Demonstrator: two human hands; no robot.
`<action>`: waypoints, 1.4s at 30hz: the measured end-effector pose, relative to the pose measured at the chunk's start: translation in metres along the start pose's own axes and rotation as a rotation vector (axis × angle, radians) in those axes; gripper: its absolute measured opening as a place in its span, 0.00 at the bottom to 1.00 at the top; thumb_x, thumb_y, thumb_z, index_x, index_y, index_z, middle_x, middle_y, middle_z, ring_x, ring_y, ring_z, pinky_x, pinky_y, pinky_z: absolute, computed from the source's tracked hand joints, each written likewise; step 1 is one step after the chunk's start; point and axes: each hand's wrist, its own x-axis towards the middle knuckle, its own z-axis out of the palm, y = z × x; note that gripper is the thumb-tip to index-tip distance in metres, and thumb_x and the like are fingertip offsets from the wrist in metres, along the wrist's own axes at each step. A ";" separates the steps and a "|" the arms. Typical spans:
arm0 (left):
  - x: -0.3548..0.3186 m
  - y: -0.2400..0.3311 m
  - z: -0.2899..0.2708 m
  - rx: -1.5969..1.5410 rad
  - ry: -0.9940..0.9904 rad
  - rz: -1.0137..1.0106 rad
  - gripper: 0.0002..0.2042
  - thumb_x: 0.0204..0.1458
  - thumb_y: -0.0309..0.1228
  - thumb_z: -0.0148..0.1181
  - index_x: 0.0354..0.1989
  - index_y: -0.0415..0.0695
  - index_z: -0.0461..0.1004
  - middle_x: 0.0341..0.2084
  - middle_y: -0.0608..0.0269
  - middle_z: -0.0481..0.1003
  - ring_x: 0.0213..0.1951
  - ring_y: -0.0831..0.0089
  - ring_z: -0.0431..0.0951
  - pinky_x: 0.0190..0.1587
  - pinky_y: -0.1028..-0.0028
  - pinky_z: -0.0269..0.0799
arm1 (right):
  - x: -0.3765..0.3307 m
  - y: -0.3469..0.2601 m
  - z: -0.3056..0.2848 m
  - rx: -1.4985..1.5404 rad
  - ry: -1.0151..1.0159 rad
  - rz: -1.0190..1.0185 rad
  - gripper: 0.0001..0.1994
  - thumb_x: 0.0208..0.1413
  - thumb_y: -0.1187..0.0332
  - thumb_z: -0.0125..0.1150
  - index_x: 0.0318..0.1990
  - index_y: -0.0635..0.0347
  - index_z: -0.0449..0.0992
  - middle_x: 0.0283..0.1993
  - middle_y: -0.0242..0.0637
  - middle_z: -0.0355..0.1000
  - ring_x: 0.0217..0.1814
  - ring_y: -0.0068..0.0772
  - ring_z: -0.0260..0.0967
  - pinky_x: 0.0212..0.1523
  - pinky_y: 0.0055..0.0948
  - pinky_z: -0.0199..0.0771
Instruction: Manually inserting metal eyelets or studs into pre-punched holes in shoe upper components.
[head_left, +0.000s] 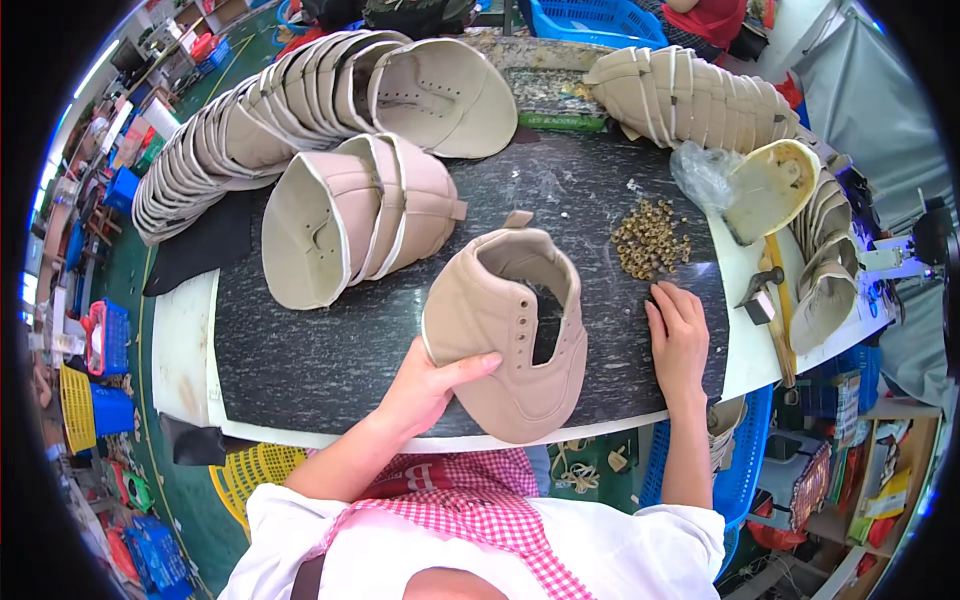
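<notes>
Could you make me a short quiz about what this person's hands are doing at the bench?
1. True or false: the left hand holds the beige shoe upper.
2. What lies just beyond the right hand? A) a pile of small brass eyelets B) a pair of scissors C) a spool of thread
3. Fill in: the hammer lies to the person's ____ of the right hand.

Key: 1 true; 2 A; 3 right.
</notes>
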 end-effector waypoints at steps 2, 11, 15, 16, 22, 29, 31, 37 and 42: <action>0.000 0.003 0.002 -0.016 0.002 -0.047 0.25 0.42 0.25 0.64 0.50 0.38 0.64 0.45 0.59 0.70 0.48 0.71 0.69 0.51 0.70 0.64 | -0.006 -0.003 -0.003 0.173 0.014 0.080 0.08 0.44 0.75 0.61 0.35 0.63 0.75 0.43 0.41 0.69 0.43 0.40 0.67 0.44 0.34 0.68; 0.000 0.008 -0.005 0.010 0.023 0.041 0.25 0.42 0.25 0.63 0.50 0.38 0.64 0.44 0.59 0.71 0.47 0.72 0.70 0.51 0.71 0.64 | -0.022 -0.049 -0.037 0.868 -0.390 0.098 0.02 0.40 0.77 0.63 0.23 0.63 0.76 0.24 0.34 0.73 0.34 0.31 0.72 0.37 0.25 0.70; -0.001 0.008 -0.006 -0.010 0.000 -0.033 0.26 0.42 0.24 0.63 0.51 0.38 0.63 0.44 0.59 0.71 0.47 0.72 0.70 0.51 0.70 0.64 | 0.013 -0.013 -0.010 0.413 0.045 0.218 0.06 0.43 0.73 0.63 0.31 0.63 0.74 0.31 0.34 0.70 0.26 0.28 0.67 0.28 0.22 0.67; 0.000 0.008 -0.005 -0.007 0.001 -0.030 0.26 0.42 0.24 0.63 0.51 0.38 0.63 0.44 0.59 0.71 0.47 0.72 0.70 0.51 0.70 0.64 | 0.019 -0.004 -0.002 0.372 0.017 0.257 0.07 0.44 0.73 0.63 0.32 0.63 0.74 0.31 0.34 0.69 0.24 0.27 0.65 0.26 0.23 0.65; -0.002 0.004 -0.003 0.003 0.016 -0.020 0.25 0.42 0.25 0.63 0.51 0.38 0.63 0.45 0.60 0.70 0.48 0.71 0.69 0.51 0.70 0.64 | 0.026 0.009 0.004 0.477 -0.069 0.318 0.05 0.46 0.77 0.61 0.30 0.66 0.72 0.24 0.31 0.67 0.23 0.17 0.61 0.26 0.18 0.63; -0.005 0.002 0.007 -0.047 -0.026 -0.038 0.25 0.44 0.26 0.63 0.52 0.39 0.63 0.47 0.60 0.69 0.49 0.72 0.68 0.52 0.70 0.62 | 0.000 -0.084 -0.030 1.053 -0.135 0.147 0.08 0.39 0.83 0.57 0.29 0.65 0.76 0.30 0.39 0.72 0.32 0.28 0.70 0.33 0.22 0.67; -0.007 -0.001 0.010 -0.065 -0.027 -0.037 0.24 0.44 0.27 0.62 0.52 0.39 0.63 0.46 0.60 0.69 0.49 0.72 0.68 0.52 0.70 0.62 | 0.000 -0.105 -0.020 1.116 -0.205 0.125 0.08 0.38 0.83 0.59 0.30 0.65 0.76 0.30 0.39 0.73 0.31 0.28 0.70 0.33 0.23 0.68; -0.008 -0.005 0.006 -0.066 0.001 -0.060 0.23 0.46 0.27 0.62 0.51 0.40 0.63 0.46 0.61 0.69 0.49 0.73 0.68 0.52 0.71 0.62 | -0.007 -0.103 -0.015 1.282 -0.195 0.298 0.09 0.37 0.82 0.63 0.29 0.62 0.77 0.34 0.37 0.71 0.36 0.28 0.69 0.34 0.23 0.68; -0.007 -0.012 0.008 -0.063 0.002 -0.016 0.25 0.44 0.26 0.63 0.52 0.40 0.62 0.47 0.61 0.68 0.49 0.73 0.68 0.53 0.71 0.62 | 0.002 -0.111 -0.019 0.970 -0.191 0.088 0.08 0.37 0.81 0.64 0.28 0.59 0.77 0.34 0.34 0.68 0.38 0.27 0.67 0.37 0.23 0.68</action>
